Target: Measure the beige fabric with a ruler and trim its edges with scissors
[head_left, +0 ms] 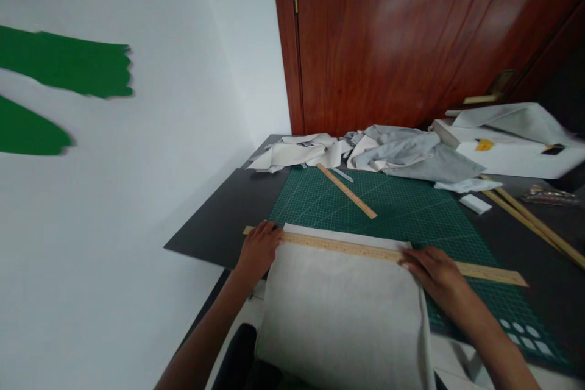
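Note:
A pale grey-white cloth (342,311) lies over the near edge of the green cutting mat (402,195) and hangs down toward me. Across its far end runs a long wooden ruler (342,247), with a narrow strip of cloth showing beyond it. My left hand (261,250) presses on the ruler near its left end, at the cloth's left corner, fingers bent and close together. At the cloth's right corner, my right hand (434,271) rests over the ruler with its fingertips on the cloth edge. The ruler sticks out past both hands.
A shorter wooden ruler (347,191) lies slanted on the mat. Behind it are crumpled cloth pieces (402,149) and a white box (516,149). To the right are a small white block (476,203) and wooden sticks (530,216). A white wall (137,195) stands left.

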`<action>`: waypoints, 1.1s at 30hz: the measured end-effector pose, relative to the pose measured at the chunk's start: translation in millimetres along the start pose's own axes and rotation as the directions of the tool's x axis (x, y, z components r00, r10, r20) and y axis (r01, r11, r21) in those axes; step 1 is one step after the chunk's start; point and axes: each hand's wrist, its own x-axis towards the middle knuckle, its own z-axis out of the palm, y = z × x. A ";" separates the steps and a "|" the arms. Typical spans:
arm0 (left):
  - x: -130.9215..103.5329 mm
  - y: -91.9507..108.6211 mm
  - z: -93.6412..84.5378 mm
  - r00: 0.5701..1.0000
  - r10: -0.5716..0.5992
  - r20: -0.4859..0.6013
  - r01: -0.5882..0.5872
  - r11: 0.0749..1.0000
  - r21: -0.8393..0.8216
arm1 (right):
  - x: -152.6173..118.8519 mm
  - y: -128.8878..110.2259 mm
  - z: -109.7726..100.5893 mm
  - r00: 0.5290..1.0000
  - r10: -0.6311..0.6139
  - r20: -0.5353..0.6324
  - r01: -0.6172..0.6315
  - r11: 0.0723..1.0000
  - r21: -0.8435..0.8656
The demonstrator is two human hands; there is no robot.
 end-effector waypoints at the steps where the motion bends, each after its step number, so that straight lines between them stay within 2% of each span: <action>1: -0.9 4.5 2.3 0.999 -0.019 -0.026 0.020 1.000 0.019 | -1.7 2.4 -0.6 1.000 0.005 -0.019 -0.005 1.000 0.012; 3: -1.3 15.4 5.3 0.997 -0.026 -0.071 0.029 0.999 0.041 | -5.5 6.8 -1.1 0.998 0.025 -0.060 -0.024 0.999 0.023; 6: 2.8 36.3 5.8 0.996 0.028 -0.080 -0.026 0.999 0.032 | -12.2 13.2 -0.7 0.990 0.068 -0.122 -0.067 0.998 0.013; 12: 10.7 90.0 5.8 0.969 0.247 -0.005 -0.243 0.953 -0.183 | -20.8 25.3 -1.0 0.972 0.162 -0.171 -0.166 0.986 -0.009; 15: 10.2 103.4 8.4 0.976 0.215 0.040 -0.201 0.953 -0.229 | -18.6 24.5 -5.7 0.964 0.205 -0.167 -0.204 0.979 0.022; 18: 13.1 93.0 10.6 0.966 0.248 0.070 -0.225 0.944 -0.243 | -15.2 12.3 -14.9 0.947 0.257 -0.191 -0.249 0.966 0.063; 20: 15.7 74.3 11.6 0.937 0.341 0.080 -0.311 0.914 -0.259 | -13.0 -2.9 -20.2 0.927 0.300 -0.224 -0.284 0.953 0.103; 22: 16.5 50.9 12.9 0.923 0.378 0.070 -0.352 0.904 -0.242 | -9.8 -21.7 -21.4 0.905 0.346 -0.248 -0.312 0.935 0.168; 24: 14.4 27.9 15.4 0.955 0.295 0.033 -0.286 0.943 -0.170 | -4.4 -40.9 -17.2 0.892 0.378 -0.248 -0.317 0.914 0.253; 27: 7.8 4.3 19.3 0.987 0.161 -0.017 -0.162 0.985 -0.058 | 6.3 -63.6 -5.4 0.903 0.383 -0.193 -0.303 0.888 0.346; 31: 0.4 2.5 19.0 0.996 0.063 -0.068 -0.062 0.998 0.009 | 14.4 -76.2 4.7 0.914 0.384 -0.134 -0.327 0.890 0.319; 33: 0.4 9.0 16.7 0.994 0.076 -0.084 -0.074 0.997 0.019 | 14.3 -76.6 6.0 0.918 0.374 -0.129 -0.336 0.910 0.243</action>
